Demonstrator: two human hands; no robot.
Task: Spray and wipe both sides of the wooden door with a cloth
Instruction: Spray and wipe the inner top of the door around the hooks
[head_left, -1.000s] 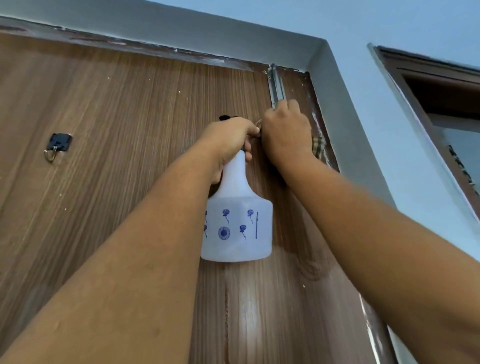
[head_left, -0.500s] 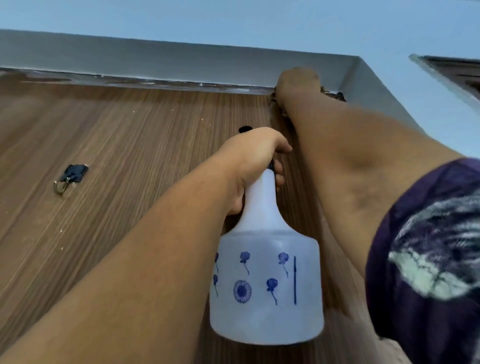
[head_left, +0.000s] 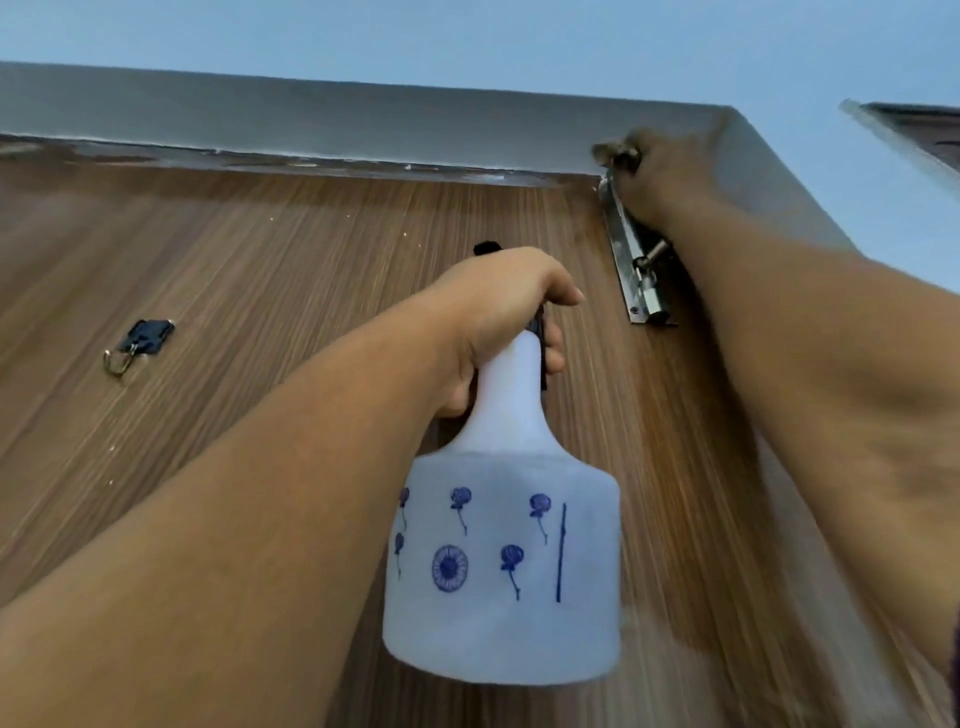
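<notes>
Head view, looking steeply upward along the wooden door (head_left: 270, 291), whose striped brown face fills most of the frame beneath the grey door frame (head_left: 363, 130) and the pale blue wall (head_left: 467, 36). Your left hand (head_left: 501, 317) is curled around the narrow neck of the spray bottle (head_left: 501, 571), a white translucent bottle printed with blue flowers; its dark spray head shows just above your knuckles and points at the door, while the wide base faces the camera. Your right hand (head_left: 660, 176) is raised to the upper right corner of the door, where door meets frame, and is blurred; a small dark scrap of cloth (head_left: 615, 153) shows at its fingertips, and the hand appears closed on it, though the blur hides the exact grip. Just below that hand, a metal latch bolt (head_left: 636, 265) is fixed upright to the door, near its right edge. Well apart, on the left of the door face, sits a dark hook (head_left: 137, 343).
</notes>
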